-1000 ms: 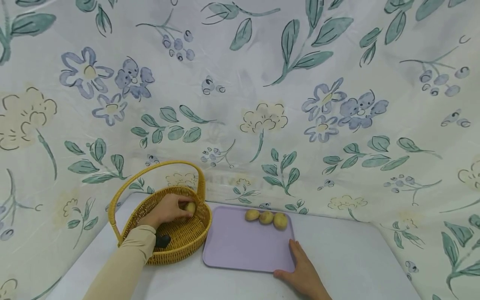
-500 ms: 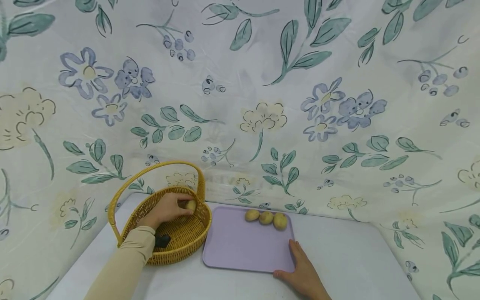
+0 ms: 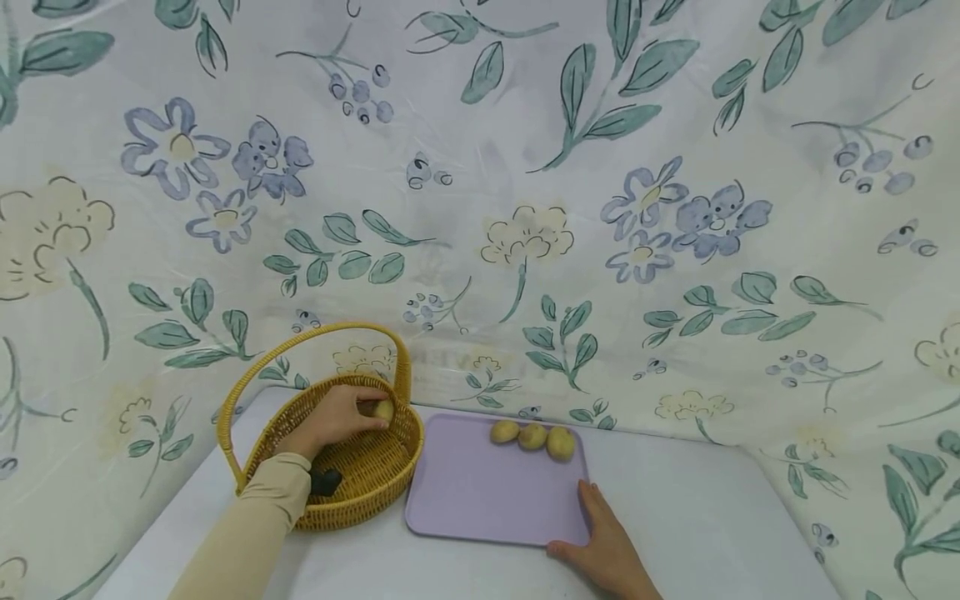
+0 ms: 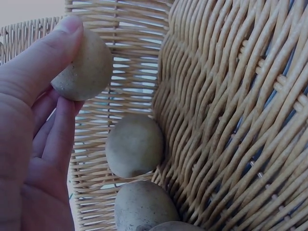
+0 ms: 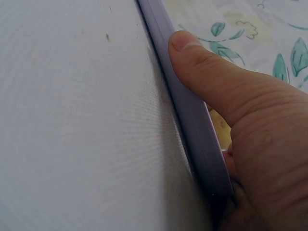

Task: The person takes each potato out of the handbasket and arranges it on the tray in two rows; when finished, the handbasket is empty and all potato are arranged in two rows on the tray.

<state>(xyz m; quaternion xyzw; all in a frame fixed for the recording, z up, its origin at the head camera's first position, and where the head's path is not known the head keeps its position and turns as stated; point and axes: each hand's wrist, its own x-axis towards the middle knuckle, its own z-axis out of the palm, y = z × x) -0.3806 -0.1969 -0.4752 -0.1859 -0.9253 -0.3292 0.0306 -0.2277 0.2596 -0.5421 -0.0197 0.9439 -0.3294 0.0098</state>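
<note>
Inside the yellow wicker basket (image 3: 352, 512), my left hand (image 3: 337, 419) pinches a potato (image 4: 89, 70) between thumb and fingers, near the basket's far right wall. More potatoes lie below it in the left wrist view: one whole potato (image 4: 134, 145), another potato (image 4: 144, 206) and part of a third at the bottom edge. My right hand (image 3: 609, 546) holds the near right corner of a lilac tray (image 3: 487, 500), thumb on the front edge and fingers along the right side. Three potatoes (image 3: 532, 435) sit in a row at the tray's far right.
The basket's tall arched handle (image 3: 315, 332) rises over the left forearm. Basket and tray stand side by side on a white table (image 3: 690, 517). A floral cloth (image 3: 480, 167) hangs behind and at the sides.
Hardly anything differs. My left hand stays in the basket with the potato, and my right hand keeps its place at the tray's corner.
</note>
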